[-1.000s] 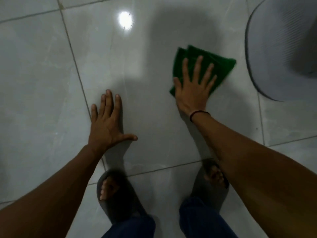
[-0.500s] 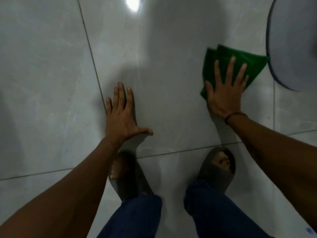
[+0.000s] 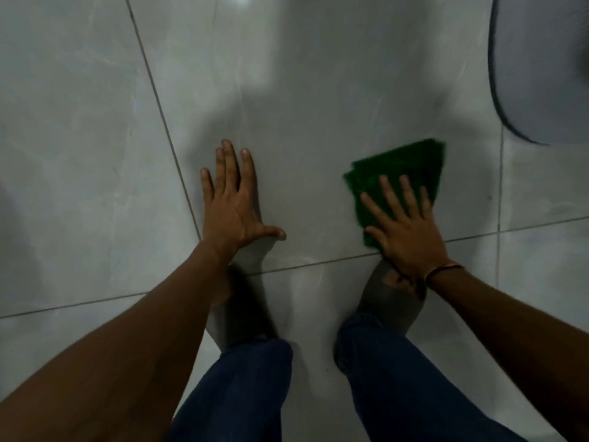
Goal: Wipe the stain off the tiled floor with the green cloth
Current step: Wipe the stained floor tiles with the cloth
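Under the right hand (image 3: 406, 229) lies the green cloth (image 3: 401, 173), folded and pressed flat on the tiled floor (image 3: 95, 154). The hand is open, with its fingers spread on top of the cloth, and most of the cloth sticks out past the fingertips. The cloth looks a bit blurry, so I think it is being rubbed on the floor right now. The left hand (image 3: 231, 202) is open too, flat on the bare floor well apart from the cloth, and it seems to hold the person up. Past the cloth, off to the right, is the edge of a gray mat (image 3: 541, 74). I cannot see a clear stain near either hand, only faint dull marks, so I cannot tell if the wiping is almost done or needs more rubbing.
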